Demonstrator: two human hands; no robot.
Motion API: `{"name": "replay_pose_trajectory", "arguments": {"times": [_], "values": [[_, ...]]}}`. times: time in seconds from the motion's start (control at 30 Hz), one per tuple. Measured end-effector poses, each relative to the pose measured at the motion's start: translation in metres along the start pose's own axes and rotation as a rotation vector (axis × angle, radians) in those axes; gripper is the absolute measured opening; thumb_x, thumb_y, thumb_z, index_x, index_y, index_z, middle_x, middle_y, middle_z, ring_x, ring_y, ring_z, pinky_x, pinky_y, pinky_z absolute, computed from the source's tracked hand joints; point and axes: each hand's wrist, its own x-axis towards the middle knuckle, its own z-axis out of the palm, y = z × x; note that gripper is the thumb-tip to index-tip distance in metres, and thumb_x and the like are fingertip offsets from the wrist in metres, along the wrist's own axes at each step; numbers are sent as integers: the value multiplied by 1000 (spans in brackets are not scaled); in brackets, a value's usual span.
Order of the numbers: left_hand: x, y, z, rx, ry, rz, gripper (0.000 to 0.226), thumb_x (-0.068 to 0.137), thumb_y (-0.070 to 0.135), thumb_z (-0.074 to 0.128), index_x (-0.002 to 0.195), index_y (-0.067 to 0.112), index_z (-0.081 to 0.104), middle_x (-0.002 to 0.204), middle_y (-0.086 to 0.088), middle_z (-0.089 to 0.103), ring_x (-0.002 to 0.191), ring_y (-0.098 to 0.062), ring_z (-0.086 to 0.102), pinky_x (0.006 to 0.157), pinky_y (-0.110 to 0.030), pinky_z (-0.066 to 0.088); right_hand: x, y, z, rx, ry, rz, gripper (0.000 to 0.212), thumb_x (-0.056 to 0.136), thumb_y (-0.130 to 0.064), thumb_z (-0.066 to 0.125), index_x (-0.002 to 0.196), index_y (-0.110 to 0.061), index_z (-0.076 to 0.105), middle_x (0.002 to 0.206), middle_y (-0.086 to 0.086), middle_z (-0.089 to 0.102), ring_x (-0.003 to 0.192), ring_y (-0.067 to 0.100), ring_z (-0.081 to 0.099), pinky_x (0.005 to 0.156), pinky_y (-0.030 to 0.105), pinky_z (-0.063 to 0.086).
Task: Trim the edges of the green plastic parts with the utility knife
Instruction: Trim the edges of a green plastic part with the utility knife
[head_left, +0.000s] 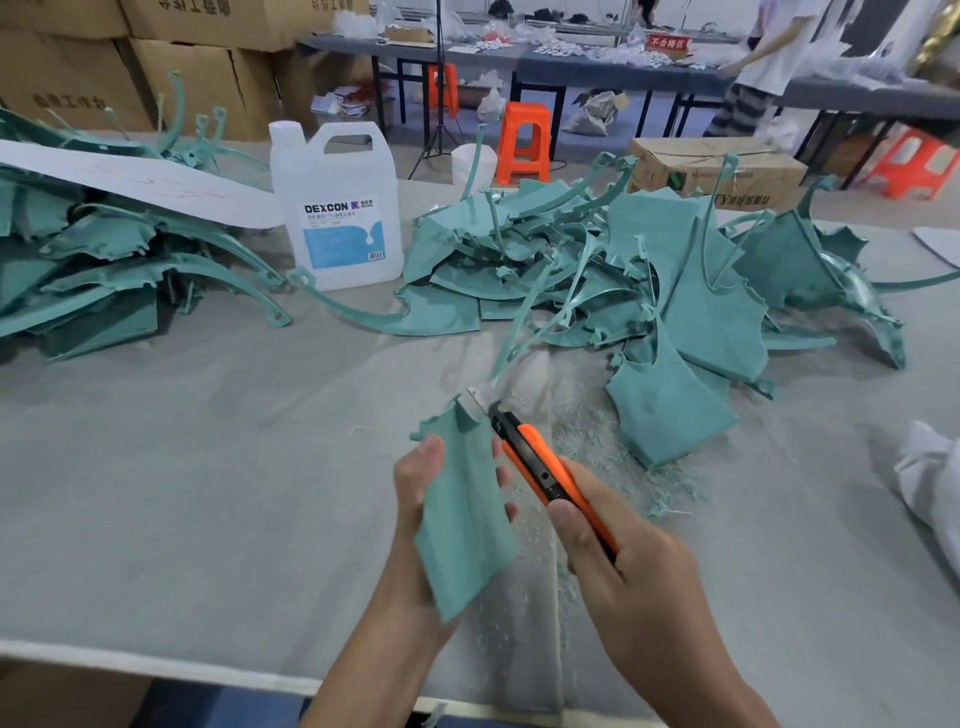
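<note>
centrally, low over the grey felt-covered table (208, 467), a green plastic part (465, 499) is held upright in the left hand (415, 499), the thumb laid on its near face and the fingertips showing past its right edge. an orange utility knife (540, 467) is gripped in the right hand (618, 561), fingers wrapped round the handle and the thumb set on top near the slider. the extended blade (480, 397) is placed at the upper right edge of the held part, touching or just beside it; which cannot be told. green shavings (597, 441) are scattered on the cloth just right of the knife. a large heap of green parts (649, 291) is piled further back to the right, and a second heap (104, 270) lies at the left under a white sheet (130, 182). between the heaps a white jug labelled dexcon (337, 208) is stood. cardboard boxes (156, 52), orange stools (524, 143) and a person (763, 62) at a far table are seen behind.
</note>
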Motion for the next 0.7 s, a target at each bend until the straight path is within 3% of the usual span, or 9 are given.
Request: {"name": "replay_pose_trajectory", "arguments": {"times": [0.1,0.17,0.27,0.33,0.43,0.7], "values": [[0,-2,6,186,78,164,92,53,66,76,115,2,55,101,-22,56,91,-36,58,88,-49,49,-6,-9,4,164,3,10,40,90,-63,42,129,-69,47,68,-4,63,53,8,56,52,21,45],[5,-4,5,270,143,259,80,52,58,72,107,4,48,95,-15,56,81,-25,61,74,-40,53,-4,-8,4,304,-18,49,37,90,-59,46,126,-67,53,64,0,60,48,6,50,49,23,40],[9,-3,7,341,147,334,68,55,54,70,102,11,46,95,-6,58,77,-13,63,65,-28,53,-2,-7,5,425,-43,88,30,97,-57,49,125,-62,58,60,-1,56,46,4,44,47,23,36],[13,-5,8,375,144,378,65,58,54,70,102,13,46,93,-1,60,74,-6,64,61,-21,51,-1,-6,10,439,-23,95,30,97,-57,50,125,-61,59,59,-2,55,47,4,45,47,24,37],[18,-10,8,363,115,410,60,62,54,71,103,17,48,86,12,67,78,-7,65,64,-20,52,3,-4,16,396,14,99,30,93,-57,50,120,-66,59,58,-4,56,51,6,50,51,31,42],[20,-9,10,330,107,396,61,60,54,74,102,17,49,87,13,68,78,-7,66,65,-21,53,3,2,17,387,48,94,29,94,-63,50,123,-67,56,59,-6,56,52,6,52,49,27,42]]}}
